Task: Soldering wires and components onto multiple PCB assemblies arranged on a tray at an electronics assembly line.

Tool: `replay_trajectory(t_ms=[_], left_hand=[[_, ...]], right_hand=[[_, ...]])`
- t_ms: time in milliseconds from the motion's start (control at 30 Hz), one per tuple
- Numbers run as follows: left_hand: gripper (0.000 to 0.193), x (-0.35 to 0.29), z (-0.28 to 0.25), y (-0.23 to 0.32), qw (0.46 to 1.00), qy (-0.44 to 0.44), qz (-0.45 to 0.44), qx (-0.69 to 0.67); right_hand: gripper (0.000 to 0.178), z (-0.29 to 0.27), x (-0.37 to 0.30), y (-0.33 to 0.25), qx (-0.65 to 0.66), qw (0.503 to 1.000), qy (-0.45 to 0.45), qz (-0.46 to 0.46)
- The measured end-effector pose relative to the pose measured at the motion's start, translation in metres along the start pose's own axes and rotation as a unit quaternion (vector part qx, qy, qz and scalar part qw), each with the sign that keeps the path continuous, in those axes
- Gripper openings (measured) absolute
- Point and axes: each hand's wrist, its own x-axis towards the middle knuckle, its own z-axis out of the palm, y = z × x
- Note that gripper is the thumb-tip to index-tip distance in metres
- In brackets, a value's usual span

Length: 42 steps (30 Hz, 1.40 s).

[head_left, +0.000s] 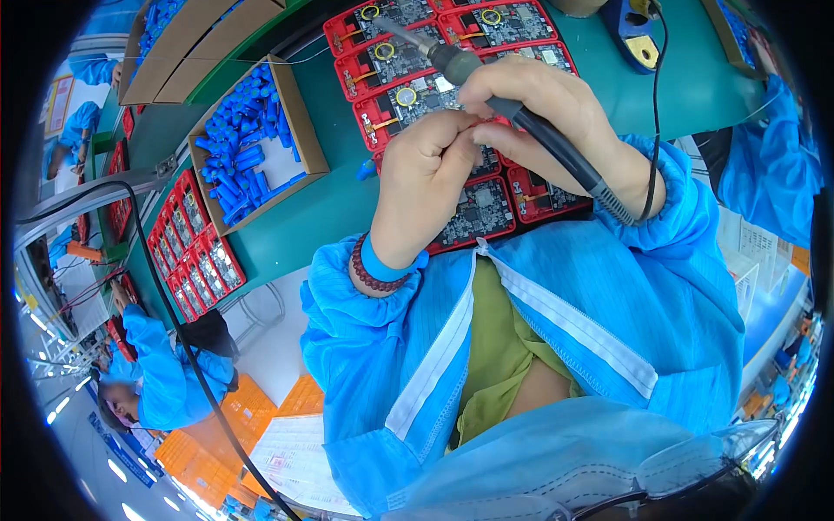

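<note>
My right hand (pixel 556 100) is closed around a soldering iron (pixel 556 143) with a dark handle, its metal tip pointing to the upper left. Thumb and fingers of my left hand (pixel 421 182) are pinched together against my right fingertips; whatever lies between them is hidden. Both hands are over a red tray (pixel 358 122) whose compartments hold green-grey circuit boards (pixel 476 213), several bearing a round yellow-rimmed part. A small blue piece (pixel 366 169) shows beside my left hand at the tray's edge.
Left of the tray, a cardboard box (pixel 313 156) holds many blue cylinders (pixel 248 156). Another red board tray (pixel 195 252) lies beyond it on the green table (pixel 304 226). A blue-and-yellow iron stand (pixel 638 43) is at upper right. The iron's cord (pixel 660 104) hangs by my right wrist. Co-workers sit around.
</note>
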Motion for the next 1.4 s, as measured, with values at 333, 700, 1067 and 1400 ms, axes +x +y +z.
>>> replay_trajectory(t_ms=[333,700,1067,1400], left_hand=[[0.007,0.002,0.004,-0.003,0.986,0.084,0.092,0.109],[0.002,0.006,-0.008,0.007,0.913,0.142,0.218,0.315],[0.005,0.011,-0.034,-0.012,0.990,0.127,0.051,-0.029],[0.006,0.017,-0.069,-0.043,0.971,0.216,0.018,0.100]], right_hand=[[0.031,0.000,-0.005,0.007,-0.038,0.998,-0.011,-0.047],[0.033,-0.038,-0.010,0.008,-0.163,0.985,0.001,-0.047],[0.025,-0.169,0.089,0.093,-0.281,0.946,0.161,-0.002],[0.012,-0.144,0.053,0.074,0.081,0.954,0.287,0.042]])
